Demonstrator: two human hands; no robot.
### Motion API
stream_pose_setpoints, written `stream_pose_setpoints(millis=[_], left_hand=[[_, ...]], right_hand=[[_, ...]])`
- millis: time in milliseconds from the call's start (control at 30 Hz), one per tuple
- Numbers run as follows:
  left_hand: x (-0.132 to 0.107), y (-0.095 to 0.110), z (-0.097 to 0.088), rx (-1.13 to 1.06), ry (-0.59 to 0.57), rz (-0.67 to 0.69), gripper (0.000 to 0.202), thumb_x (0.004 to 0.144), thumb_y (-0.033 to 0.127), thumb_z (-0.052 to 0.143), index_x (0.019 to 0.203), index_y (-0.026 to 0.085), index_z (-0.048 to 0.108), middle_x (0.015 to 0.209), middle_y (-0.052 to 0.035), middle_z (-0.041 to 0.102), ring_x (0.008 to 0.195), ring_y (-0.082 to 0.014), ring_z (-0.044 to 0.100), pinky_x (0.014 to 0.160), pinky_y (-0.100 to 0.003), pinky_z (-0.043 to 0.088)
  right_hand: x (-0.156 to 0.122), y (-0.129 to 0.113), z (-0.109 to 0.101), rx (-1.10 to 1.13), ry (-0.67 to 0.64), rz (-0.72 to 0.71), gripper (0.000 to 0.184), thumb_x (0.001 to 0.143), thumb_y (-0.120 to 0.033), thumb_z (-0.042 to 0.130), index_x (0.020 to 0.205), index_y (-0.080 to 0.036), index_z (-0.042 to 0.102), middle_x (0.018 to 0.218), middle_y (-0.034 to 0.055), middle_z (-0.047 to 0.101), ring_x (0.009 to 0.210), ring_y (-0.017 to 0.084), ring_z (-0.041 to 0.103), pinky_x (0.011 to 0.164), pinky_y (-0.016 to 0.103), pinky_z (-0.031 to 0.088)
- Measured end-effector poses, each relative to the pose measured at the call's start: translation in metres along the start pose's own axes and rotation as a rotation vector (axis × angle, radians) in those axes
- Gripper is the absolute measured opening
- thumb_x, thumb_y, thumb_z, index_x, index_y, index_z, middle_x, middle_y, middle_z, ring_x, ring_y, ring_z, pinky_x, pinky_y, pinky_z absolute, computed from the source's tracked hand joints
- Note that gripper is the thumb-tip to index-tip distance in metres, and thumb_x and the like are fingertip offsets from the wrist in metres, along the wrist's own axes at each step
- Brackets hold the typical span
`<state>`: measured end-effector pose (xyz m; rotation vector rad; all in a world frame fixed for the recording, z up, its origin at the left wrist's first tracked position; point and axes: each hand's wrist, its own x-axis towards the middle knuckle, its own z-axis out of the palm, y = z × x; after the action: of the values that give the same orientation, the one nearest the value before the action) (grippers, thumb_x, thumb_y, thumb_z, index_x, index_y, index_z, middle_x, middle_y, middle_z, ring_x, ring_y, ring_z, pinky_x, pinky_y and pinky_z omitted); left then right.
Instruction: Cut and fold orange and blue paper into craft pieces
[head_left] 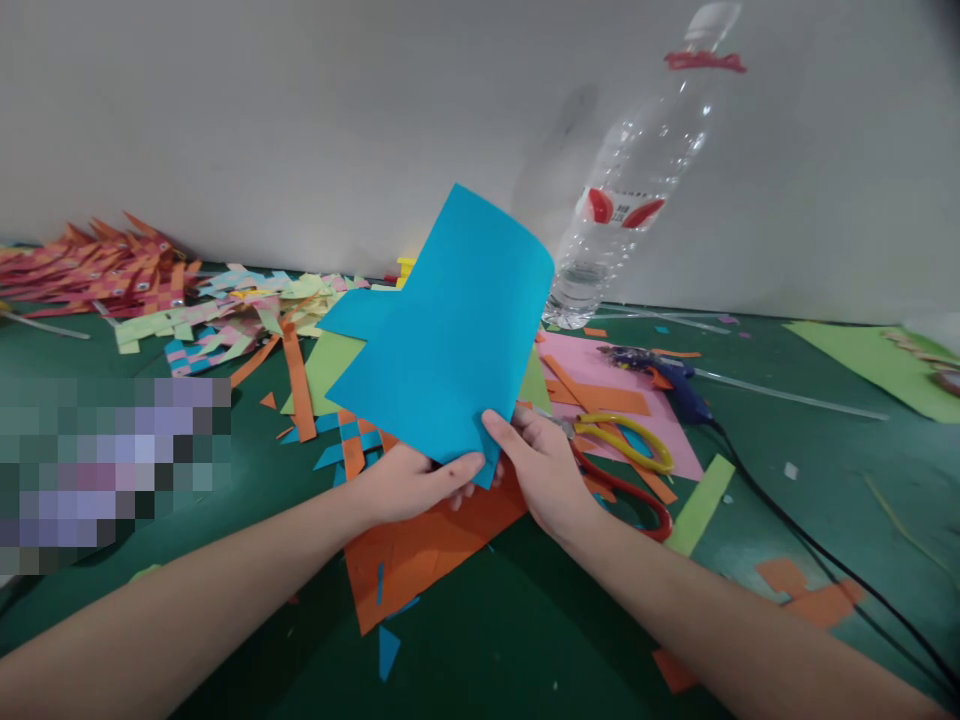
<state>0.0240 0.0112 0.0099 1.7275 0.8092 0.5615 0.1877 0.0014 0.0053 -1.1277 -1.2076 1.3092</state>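
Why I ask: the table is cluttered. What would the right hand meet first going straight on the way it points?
The right hand pinches the blue paper sheet; straight on, it would probably meet the left hand.

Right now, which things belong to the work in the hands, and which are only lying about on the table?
In hand: blue paper sheet, gripped at its lower edge by the left hand and the right hand.

Lying about: scissors, glue gun, clear plastic bottle, orange paper, pink paper, woven paper strips.
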Motion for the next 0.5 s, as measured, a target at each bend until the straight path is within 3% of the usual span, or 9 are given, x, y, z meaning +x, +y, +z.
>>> stream_pose_setpoints(millis=[200, 367, 500], left_hand=[[-0.0004, -0.0016, 0.0003, 0.051, -0.011, 0.015, 0.038, 0.088, 0.041, 0.041, 0.059, 0.019, 0.051, 0.057, 0.0013, 0.055, 0.055, -0.0099, 0.052, 0.065, -0.024, 0.047], [-0.0009, 0.0011, -0.0001, 0.104, -0.019, 0.000, 0.040, 0.088, 0.042, 0.039, 0.058, 0.020, 0.051, 0.058, 0.0006, 0.057, 0.058, -0.0109, 0.055, 0.069, -0.024, 0.048], [-0.0021, 0.0051, 0.0003, 0.161, -0.021, 0.009, 0.038, 0.086, 0.042, 0.041, 0.057, 0.020, 0.052, 0.060, -0.0004, 0.059, 0.061, -0.0119, 0.057, 0.075, -0.026, 0.048]], right_hand=[[-0.0011, -0.0001, -0.0010, 0.052, -0.058, 0.027, 0.033, 0.077, -0.051, 0.066, 0.085, -0.020, 0.061, 0.058, -0.0024, 0.061, 0.047, 0.012, 0.054, 0.050, 0.027, 0.046], [-0.0001, -0.0003, -0.0010, 0.069, -0.031, 0.013, 0.031, 0.078, -0.051, 0.065, 0.083, -0.021, 0.063, 0.055, -0.0024, 0.061, 0.045, 0.013, 0.052, 0.048, 0.027, 0.045], [0.0005, -0.0009, -0.0007, 0.101, -0.019, 0.009, 0.036, 0.077, -0.051, 0.066, 0.095, -0.019, 0.067, 0.080, 0.0040, 0.072, 0.065, 0.017, 0.064, 0.059, 0.030, 0.051]])
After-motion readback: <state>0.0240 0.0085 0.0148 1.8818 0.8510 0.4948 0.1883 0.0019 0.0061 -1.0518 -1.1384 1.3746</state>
